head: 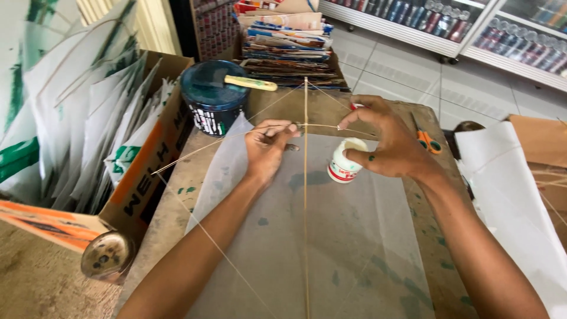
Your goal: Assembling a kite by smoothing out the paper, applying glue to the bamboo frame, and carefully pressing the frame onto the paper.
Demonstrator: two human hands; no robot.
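A translucent white paper sheet (331, 236) lies on a worn brown table (171, 195). A thin straight stick (306, 224) runs up its middle, and a bowed cross stick (201, 150) crosses it near the top. My left hand (267, 147) pinches the cross stick just left of the crossing. My right hand (387, 139) pinches the same stick to the right with the fingertips. Below the right hand stands a small white glue bottle (342, 162) with a red band.
A dark blue tin (214, 97) with a yellow-handled tool on top stands at the back left. A cardboard box (142, 171) of folded kites is at the left. Orange scissors (426, 139) lie at the right, stacked papers (289, 41) behind, white paper (508, 189) far right.
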